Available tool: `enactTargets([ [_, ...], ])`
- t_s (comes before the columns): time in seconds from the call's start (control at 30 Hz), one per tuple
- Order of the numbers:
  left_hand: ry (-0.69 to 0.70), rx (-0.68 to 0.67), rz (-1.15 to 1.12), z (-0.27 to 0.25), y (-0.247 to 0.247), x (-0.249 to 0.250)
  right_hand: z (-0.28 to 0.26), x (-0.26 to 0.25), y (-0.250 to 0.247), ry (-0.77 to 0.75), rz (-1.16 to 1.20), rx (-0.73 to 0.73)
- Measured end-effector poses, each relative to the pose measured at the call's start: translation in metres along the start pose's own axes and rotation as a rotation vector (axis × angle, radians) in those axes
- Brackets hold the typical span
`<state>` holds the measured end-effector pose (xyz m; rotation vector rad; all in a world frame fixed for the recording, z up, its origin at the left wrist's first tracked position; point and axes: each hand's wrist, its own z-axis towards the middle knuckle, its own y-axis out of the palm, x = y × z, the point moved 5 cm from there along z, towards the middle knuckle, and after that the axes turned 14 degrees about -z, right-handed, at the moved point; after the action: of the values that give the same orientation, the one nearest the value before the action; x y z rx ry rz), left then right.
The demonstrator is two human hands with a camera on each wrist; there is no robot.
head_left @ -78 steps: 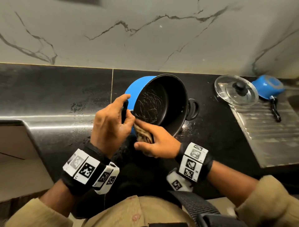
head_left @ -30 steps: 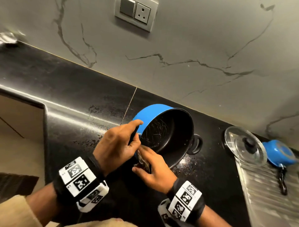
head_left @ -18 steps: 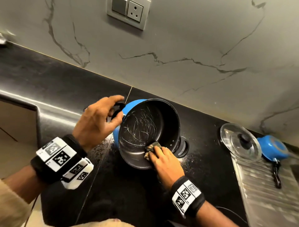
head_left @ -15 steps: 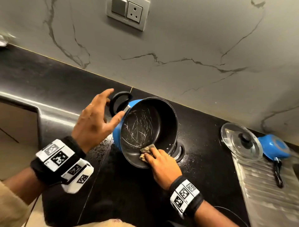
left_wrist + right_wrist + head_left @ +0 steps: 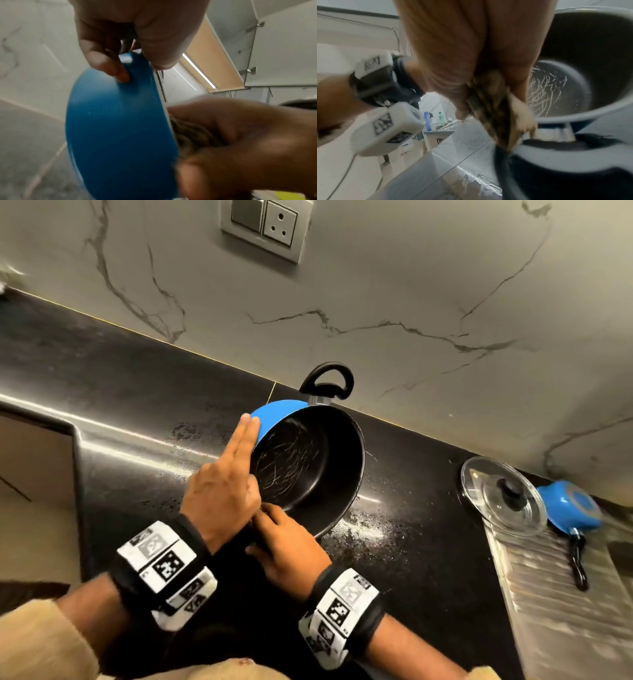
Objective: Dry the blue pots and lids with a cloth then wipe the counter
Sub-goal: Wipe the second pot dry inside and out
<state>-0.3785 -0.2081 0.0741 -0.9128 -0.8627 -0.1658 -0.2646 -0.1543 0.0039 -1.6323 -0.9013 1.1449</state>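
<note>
Pot point(image 5: 308, 460) stood tilted on its edge on the black counter point(image 5: 411, 542), its scratched dark inside turned toward me and one black loop handle point(image 5: 327, 381) up by the wall. My left hand point(image 5: 222, 491) lay against its blue side with fingers straight. The head view showed only their backs; the left wrist view showed a fingertip point(image 5: 120, 75) pressing the blue wall point(image 5: 116, 128) and my thumb point(image 5: 159, 40) at the rim. My right hand point(image 5: 287, 546) sat at the near rim, and from the head view I could not see what it held. The right wrist view showed my right grip clamped on the bunched cloth point(image 5: 496, 108), hanging beside the lower handle point(image 5: 556, 151). Only the head view took in the glass lid point(image 5: 503, 498) and a smaller blue pan point(image 5: 568, 508), well apart to the right by the ribbed drainboard point(image 5: 548, 594).
</note>
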Motion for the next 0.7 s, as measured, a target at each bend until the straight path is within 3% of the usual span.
enactTargets([
  [0.1, 0.033, -0.025, 0.061, 0.014, -0.013, 0.0, -0.005, 0.018, 0.004, -0.164, -0.219, -0.183],
  [0.17, 0.009, -0.064, 0.067, 0.021, -0.021, 0.001, -0.012, 0.045, -0.002, -0.129, -0.579, -0.264],
  [0.23, -0.013, -0.108, 0.065, 0.023, -0.023, 0.002, -0.015, 0.069, -0.017, -0.051, -0.86, -0.222],
  [0.3, 0.005, -0.117, 0.065, 0.023, -0.022, 0.006, -0.013, 0.075, -0.029, 0.001, -0.959, -0.204],
  [0.4, 0.051, -0.128, 0.093, 0.023, -0.012, 0.01, -0.007, 0.068, -0.019, 0.038, -0.79, -0.309],
  [0.47, 0.055, -0.121, 0.112, 0.023, -0.008, 0.012, -0.004, 0.046, -0.01, 0.007, -0.473, -0.369],
  [0.6, 0.051, -0.114, 0.129, 0.024, -0.006, 0.018, 0.014, 0.003, -0.019, -0.094, 0.32, -0.19],
  [0.67, 0.045, -0.119, 0.139, 0.023, -0.006, 0.018, 0.018, -0.005, -0.028, -0.093, 0.505, -0.104],
  [0.7, 0.046, -0.124, 0.144, 0.022, -0.005, 0.018, 0.016, -0.006, -0.027, -0.114, 0.488, -0.095],
])
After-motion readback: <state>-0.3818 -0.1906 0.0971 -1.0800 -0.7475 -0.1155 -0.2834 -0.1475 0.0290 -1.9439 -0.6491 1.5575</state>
